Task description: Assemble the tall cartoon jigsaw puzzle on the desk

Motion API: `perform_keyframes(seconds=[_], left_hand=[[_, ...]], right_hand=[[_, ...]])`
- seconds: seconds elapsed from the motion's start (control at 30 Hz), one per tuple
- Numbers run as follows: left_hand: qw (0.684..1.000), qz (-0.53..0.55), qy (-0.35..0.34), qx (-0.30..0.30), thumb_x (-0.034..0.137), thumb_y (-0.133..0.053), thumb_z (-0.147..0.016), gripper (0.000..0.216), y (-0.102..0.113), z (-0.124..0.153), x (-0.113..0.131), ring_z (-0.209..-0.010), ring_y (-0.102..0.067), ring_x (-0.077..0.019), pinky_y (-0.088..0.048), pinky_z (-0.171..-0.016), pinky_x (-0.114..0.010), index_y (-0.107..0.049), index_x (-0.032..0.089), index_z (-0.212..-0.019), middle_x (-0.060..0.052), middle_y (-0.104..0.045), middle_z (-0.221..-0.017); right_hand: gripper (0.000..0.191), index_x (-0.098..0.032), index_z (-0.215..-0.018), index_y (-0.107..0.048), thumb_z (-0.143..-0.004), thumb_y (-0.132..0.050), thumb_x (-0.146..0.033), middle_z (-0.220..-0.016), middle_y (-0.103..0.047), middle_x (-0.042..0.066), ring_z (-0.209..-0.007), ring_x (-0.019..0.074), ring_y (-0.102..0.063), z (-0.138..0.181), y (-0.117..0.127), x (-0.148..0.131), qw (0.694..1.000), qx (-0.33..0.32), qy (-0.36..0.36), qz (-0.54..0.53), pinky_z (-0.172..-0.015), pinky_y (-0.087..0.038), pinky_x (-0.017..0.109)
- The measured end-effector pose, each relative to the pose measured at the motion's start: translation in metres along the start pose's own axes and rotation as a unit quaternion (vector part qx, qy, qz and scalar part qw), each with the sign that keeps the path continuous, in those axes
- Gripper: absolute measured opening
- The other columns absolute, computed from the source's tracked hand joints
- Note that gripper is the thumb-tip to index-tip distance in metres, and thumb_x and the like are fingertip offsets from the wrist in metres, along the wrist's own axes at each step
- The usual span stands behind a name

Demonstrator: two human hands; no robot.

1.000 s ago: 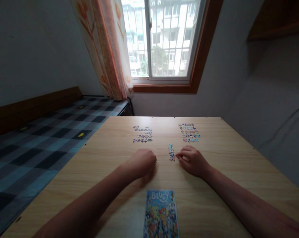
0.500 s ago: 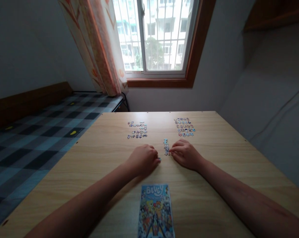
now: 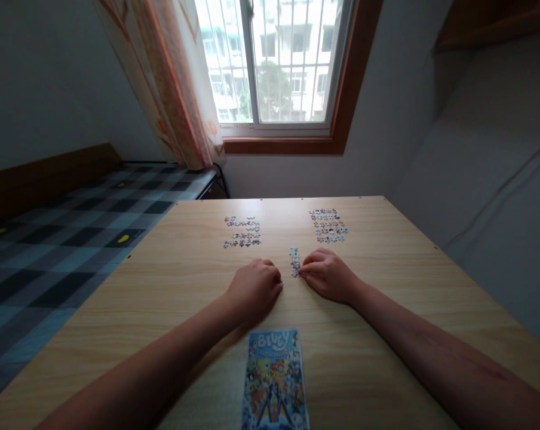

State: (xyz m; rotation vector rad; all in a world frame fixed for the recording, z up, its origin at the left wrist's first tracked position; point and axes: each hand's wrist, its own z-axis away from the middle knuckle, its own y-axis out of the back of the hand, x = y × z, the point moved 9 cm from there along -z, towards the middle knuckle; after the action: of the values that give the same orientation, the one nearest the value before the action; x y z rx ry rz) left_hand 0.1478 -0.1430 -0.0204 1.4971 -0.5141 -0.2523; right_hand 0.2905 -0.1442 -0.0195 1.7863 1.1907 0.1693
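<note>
A short upright strip of joined jigsaw pieces (image 3: 295,263) lies on the wooden table (image 3: 162,286) between my hands. My right hand (image 3: 327,276) rests at the strip's right side, fingertips pinched together at its lower edge; whether a separate piece is under them is hidden. To the left of the strip, my left hand (image 3: 256,288) is closed, with a small bluish jigsaw piece (image 3: 281,282) showing at its fingertips. Nearest me lies a colourful picture card (image 3: 275,379) marked "Bluey".
Rows of loose jigsaw pieces (image 3: 243,232) lie at the far left, and a second block of puzzle pieces (image 3: 328,225) at the far right. Beyond the table are a window (image 3: 279,65) and a curtain (image 3: 166,83). A bed (image 3: 95,221) with a checked cover stands left.
The whole view has shifted slightly, so everything sits a little further left and higher. Both hands keep nearly the same places beside the strip.
</note>
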Motion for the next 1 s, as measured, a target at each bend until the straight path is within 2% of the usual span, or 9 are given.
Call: perform_keyframes(seconds=[0.23,0.47,0.63,0.77,1.0], left_hand=[[1.0,-0.005,0.021,-0.004,0.031,-0.066,-0.087,0.013,0.002,0.001,-0.002,-0.091,-0.065,-0.0241,-0.051,-0.079,-0.035,-0.076,0.022,-0.087,-0.006,-0.074,-0.1],[0.998,0.069,0.003,0.001,0.024,-0.07,-0.082,0.009,-0.003,-0.003,-0.008,-0.09,-0.065,-0.0207,-0.051,-0.08,-0.032,-0.075,0.022,-0.088,-0.005,-0.072,-0.098],[0.989,0.134,-0.037,0.043,0.021,-0.07,-0.081,0.012,-0.006,-0.007,0.001,-0.099,-0.063,-0.0219,-0.05,-0.089,-0.034,-0.075,0.021,-0.091,-0.005,-0.07,-0.1],[0.984,0.144,-0.063,0.08,0.019,-0.068,-0.081,0.016,-0.009,-0.01,0.014,-0.105,-0.061,-0.0225,-0.05,-0.096,-0.036,-0.074,0.021,-0.096,-0.006,-0.07,-0.104],[0.984,0.129,-0.067,0.1,0.025,-0.068,-0.085,0.015,-0.013,-0.013,0.021,-0.107,-0.061,-0.0234,-0.05,-0.096,-0.037,-0.074,0.021,-0.099,-0.007,-0.07,-0.11]], right_hand=[[0.016,-0.024,-0.09,-0.078,-0.089,-0.065,-0.015,-0.089,-0.075,0.005,-0.086,0.0207,-0.063,0.0,0.0,0.002,1.0,0.007,-0.002,-0.003,-0.084,-0.049,0.039],[0.016,-0.024,-0.088,-0.078,-0.088,-0.065,-0.014,-0.088,-0.075,0.005,-0.085,0.0207,-0.064,-0.001,0.0,0.001,1.0,0.007,0.002,-0.007,-0.084,-0.05,0.038],[0.017,-0.022,-0.09,-0.078,-0.087,-0.065,-0.012,-0.087,-0.075,0.006,-0.085,0.0205,-0.064,-0.001,0.001,0.003,1.0,0.015,-0.005,-0.023,-0.082,-0.051,0.037],[0.018,-0.023,-0.09,-0.078,-0.087,-0.065,-0.011,-0.086,-0.075,0.005,-0.084,0.0201,-0.064,-0.001,0.0,0.003,1.0,0.007,-0.001,-0.017,-0.082,-0.05,0.036],[0.018,-0.024,-0.089,-0.079,-0.086,-0.066,-0.011,-0.086,-0.075,0.004,-0.085,0.0199,-0.065,-0.001,-0.002,0.004,1.0,0.0,-0.001,-0.009,-0.082,-0.05,0.036]])
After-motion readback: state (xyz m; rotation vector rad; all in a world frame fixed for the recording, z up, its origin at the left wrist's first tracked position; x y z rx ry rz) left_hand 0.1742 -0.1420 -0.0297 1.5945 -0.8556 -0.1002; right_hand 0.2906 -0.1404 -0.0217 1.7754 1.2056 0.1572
